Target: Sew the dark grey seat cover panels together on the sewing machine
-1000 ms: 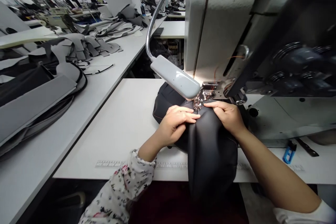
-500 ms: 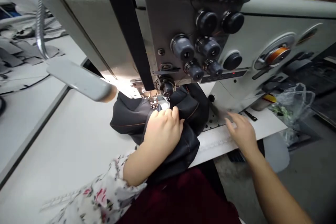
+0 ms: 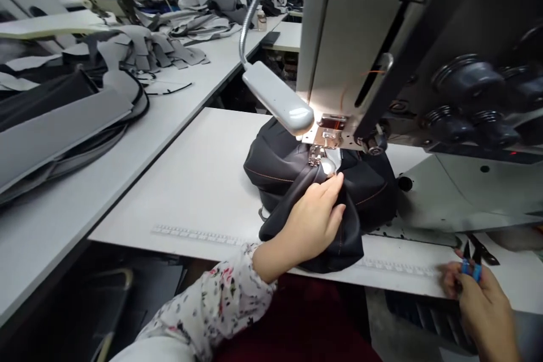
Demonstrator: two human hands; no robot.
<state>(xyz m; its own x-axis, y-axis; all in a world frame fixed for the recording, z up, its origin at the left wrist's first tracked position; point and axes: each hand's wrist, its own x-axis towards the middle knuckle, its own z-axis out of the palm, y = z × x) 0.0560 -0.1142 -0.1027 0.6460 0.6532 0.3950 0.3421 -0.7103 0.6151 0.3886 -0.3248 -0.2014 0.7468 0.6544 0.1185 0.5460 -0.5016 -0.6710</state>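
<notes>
Left hand (image 3: pixel 309 226): open, pressed on black stitched leatherette cover (image 3: pixel 280 164).
Right hand (image 3: pixel 483 300): narrow grip holding blue-handled black snips (image 3: pixel 470 270).

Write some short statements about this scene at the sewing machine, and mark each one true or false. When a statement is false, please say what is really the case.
1. The left hand rests on dark material with orange stitching. True.
2. The right hand holds blue-handled snips. True.
3. The gooseneck lamp is switched off. False: it is lit and shines toward the presser foot.
4. The dark material lies on the neighbouring table. False: it lies on the sewing table, at the presser foot.
</notes>
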